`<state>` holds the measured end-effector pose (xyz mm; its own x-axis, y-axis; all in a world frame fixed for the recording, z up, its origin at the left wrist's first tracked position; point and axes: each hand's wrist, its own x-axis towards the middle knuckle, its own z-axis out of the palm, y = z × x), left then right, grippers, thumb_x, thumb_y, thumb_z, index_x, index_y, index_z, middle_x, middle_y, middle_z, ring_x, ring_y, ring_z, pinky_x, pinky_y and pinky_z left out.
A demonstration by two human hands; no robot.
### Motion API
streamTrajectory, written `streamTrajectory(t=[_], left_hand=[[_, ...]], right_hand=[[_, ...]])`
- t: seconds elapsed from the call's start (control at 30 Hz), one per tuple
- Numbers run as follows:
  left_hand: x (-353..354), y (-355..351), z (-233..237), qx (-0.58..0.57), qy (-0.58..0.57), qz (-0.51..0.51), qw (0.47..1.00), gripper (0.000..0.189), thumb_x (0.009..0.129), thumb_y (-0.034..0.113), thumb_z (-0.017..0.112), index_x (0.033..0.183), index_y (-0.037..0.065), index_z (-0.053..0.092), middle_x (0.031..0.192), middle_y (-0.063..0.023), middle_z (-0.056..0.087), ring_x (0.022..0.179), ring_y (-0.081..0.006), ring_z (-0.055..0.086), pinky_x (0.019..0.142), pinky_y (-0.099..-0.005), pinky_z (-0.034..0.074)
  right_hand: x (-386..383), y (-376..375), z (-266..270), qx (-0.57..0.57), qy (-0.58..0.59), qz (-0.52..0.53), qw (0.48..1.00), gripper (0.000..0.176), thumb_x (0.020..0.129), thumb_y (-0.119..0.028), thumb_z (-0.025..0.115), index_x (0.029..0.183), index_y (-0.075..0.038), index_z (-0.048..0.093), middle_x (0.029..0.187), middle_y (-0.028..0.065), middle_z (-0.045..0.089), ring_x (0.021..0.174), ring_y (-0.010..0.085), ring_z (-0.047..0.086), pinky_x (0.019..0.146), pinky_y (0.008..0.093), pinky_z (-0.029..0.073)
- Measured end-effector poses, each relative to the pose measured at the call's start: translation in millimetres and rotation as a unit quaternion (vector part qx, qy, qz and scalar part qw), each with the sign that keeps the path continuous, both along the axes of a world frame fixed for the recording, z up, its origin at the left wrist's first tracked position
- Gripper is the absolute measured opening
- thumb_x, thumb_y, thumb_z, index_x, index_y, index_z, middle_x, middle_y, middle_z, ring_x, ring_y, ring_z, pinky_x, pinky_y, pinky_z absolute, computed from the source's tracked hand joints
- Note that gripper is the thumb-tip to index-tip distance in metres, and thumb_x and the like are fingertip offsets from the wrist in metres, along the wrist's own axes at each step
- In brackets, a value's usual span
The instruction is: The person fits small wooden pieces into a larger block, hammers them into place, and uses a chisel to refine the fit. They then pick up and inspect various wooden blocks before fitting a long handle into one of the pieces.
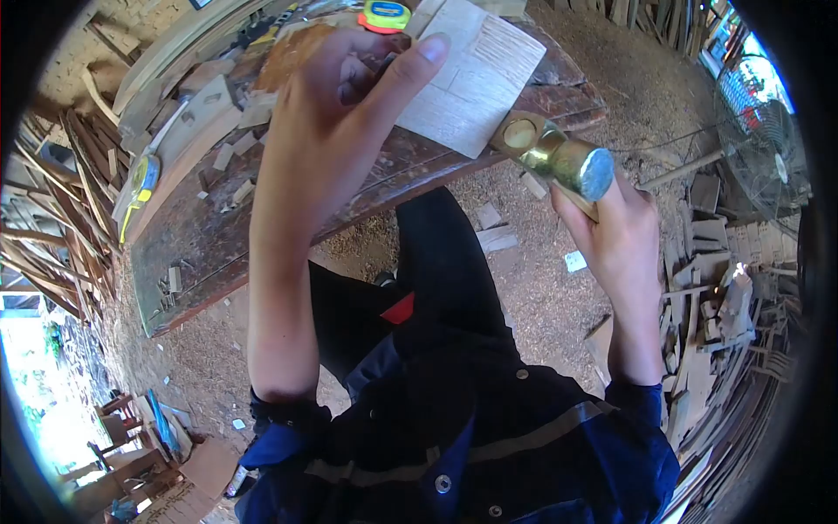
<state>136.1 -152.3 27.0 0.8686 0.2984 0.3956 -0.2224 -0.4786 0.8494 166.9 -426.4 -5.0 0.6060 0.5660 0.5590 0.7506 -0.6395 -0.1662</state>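
My left hand (pixel 349 96) grips a pale, flat wooden block (pixel 476 74) at its left edge, with the thumb on its face. The block is held tilted over the worn reddish-brown workbench (pixel 393 179). In my right hand (pixel 620 227) is a hammer (pixel 554 157) with a brass-coloured head and a pale blue-grey striking face. The hammer head is close to the block's lower right corner; whether they touch I cannot tell. My right fingers wrap round the handle, which is mostly hidden.
A yellow-and-red tape measure (pixel 384 16) lies behind the block, another tape measure (pixel 147 175) at the bench's left. Wood offcuts (pixel 223 157) are scattered on the bench. A caged fan (pixel 759 131) stands at the right, above piled scrap wood (pixel 707 323).
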Motion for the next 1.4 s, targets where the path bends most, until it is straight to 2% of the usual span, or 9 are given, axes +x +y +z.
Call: streamTrajectory(t=[0.1, 0.23, 0.33, 0.63, 0.73, 0.83, 1.13, 1.23, 1.4], left_hand=[[-1, 23, -13, 0.017, -0.015, 0.020, 1.000, 0.066, 0.098, 0.061, 0.067, 0.093, -0.005, 0.068, 0.074, -0.0082, 0.064, 0.069, -0.0138, 0.060, 0.063, -0.0312, 0.045], [-7, 30, -15, -0.071, -0.023, 0.031, 0.997, 0.067, 0.106, 0.061, 0.054, 0.117, -0.003, 0.068, 0.102, -0.0019, 0.065, 0.097, -0.0098, 0.055, 0.092, -0.0259, 0.044], [-5, 34, -28, -0.131, -0.106, 0.063, 0.984, 0.072, 0.097, 0.068, 0.063, 0.097, -0.003, 0.073, 0.079, -0.0061, 0.067, 0.076, -0.0115, 0.061, 0.069, -0.0301, 0.049], [-21, 57, -36, -0.128, -0.066, 0.089, 0.986, 0.083, 0.091, 0.073, 0.066, 0.107, -0.008, 0.073, 0.083, -0.0098, 0.071, 0.075, -0.0116, 0.064, 0.067, -0.0285, 0.051], [-21, 64, -39, -0.106, -0.065, 0.106, 0.987, 0.084, 0.092, 0.073, 0.064, 0.110, -0.009, 0.071, 0.080, -0.0101, 0.070, 0.072, -0.0121, 0.064, 0.065, -0.0296, 0.051], [-22, 68, -42, -0.115, -0.054, 0.093, 0.988, 0.085, 0.093, 0.073, 0.063, 0.113, -0.009, 0.070, 0.078, -0.0107, 0.069, 0.071, -0.0122, 0.063, 0.064, -0.0300, 0.050], [-23, 80, -51, -0.157, -0.011, 0.103, 0.982, 0.070, 0.100, 0.063, 0.060, 0.113, -0.005, 0.070, 0.088, -0.0122, 0.072, 0.082, -0.0145, 0.065, 0.076, -0.0319, 0.053], [-21, 87, -59, -0.174, -0.019, 0.110, 0.978, 0.072, 0.101, 0.065, 0.058, 0.116, -0.005, 0.069, 0.090, -0.0120, 0.072, 0.084, -0.0153, 0.065, 0.080, -0.0321, 0.053], [-20, 88, -62, -0.203, -0.069, 0.120, 0.969, 0.071, 0.104, 0.064, 0.055, 0.117, -0.004, 0.068, 0.094, -0.0124, 0.072, 0.089, -0.0152, 0.064, 0.085, -0.0309, 0.051]], right_hand=[[-4, 17, 20, -0.057, -0.022, 0.026, 0.998, 0.037, 0.089, -0.028, 0.079, 0.119, -0.013, 0.065, 0.088, 0.0110, 0.071, 0.068, 0.0306, 0.072, 0.058, 0.0412, 0.057], [-4, 38, 40, -0.119, 0.011, 0.077, 0.990, 0.038, 0.094, -0.039, 0.076, 0.119, -0.013, 0.065, 0.084, 0.0104, 0.071, 0.067, 0.0323, 0.072, 0.060, 0.0402, 0.057], [-7, 56, 50, -0.071, 0.145, 0.114, 0.980, 0.040, 0.099, -0.045, 0.071, 0.119, -0.011, 0.064, 0.082, 0.0103, 0.072, 0.067, 0.0328, 0.073, 0.061, 0.0392, 0.057], [9, 85, 53, -0.044, 0.400, 0.180, 0.897, 0.042, 0.101, -0.038, 0.071, 0.125, -0.005, 0.059, 0.081, 0.0049, 0.068, 0.067, 0.0107, 0.069, 0.054, 0.0291, 0.052], [13, 90, 57, -0.077, 0.369, 0.179, 0.909, 0.042, 0.100, -0.037, 0.072, 0.125, -0.005, 0.059, 0.081, 0.0057, 0.068, 0.067, 0.0091, 0.068, 0.050, 0.0246, 0.049], [13, 97, 67, -0.118, 0.362, 0.161, 0.910, 0.045, 0.098, -0.037, 0.074, 0.126, -0.005, 0.059, 0.083, 0.0075, 0.068, 0.068, 0.0129, 0.070, 0.053, 0.0290, 0.051], [21, 109, 60, -0.138, 0.212, 0.178, 0.951, 0.044, 0.095, -0.027, 0.075, 0.131, -0.010, 0.059, 0.087, 0.0204, 0.069, 0.079, 0.0391, 0.071, 0.071, 0.0465, 0.054], [18, 116, 62, -0.116, 0.188, 0.159, 0.962, 0.046, 0.091, -0.021, 0.075, 0.133, -0.015, 0.059, 0.095, 0.0195, 0.070, 0.085, 0.0408, 0.072, 0.073, 0.0489, 0.056], [4, 123, 72, -0.210, -0.016, 0.089, 0.974, 0.053, 0.093, -0.022, 0.072, 0.144, -0.024, 0.057, 0.103, 0.0102, 0.067, 0.083, 0.0343, 0.073, 0.070, 0.0452, 0.056]])
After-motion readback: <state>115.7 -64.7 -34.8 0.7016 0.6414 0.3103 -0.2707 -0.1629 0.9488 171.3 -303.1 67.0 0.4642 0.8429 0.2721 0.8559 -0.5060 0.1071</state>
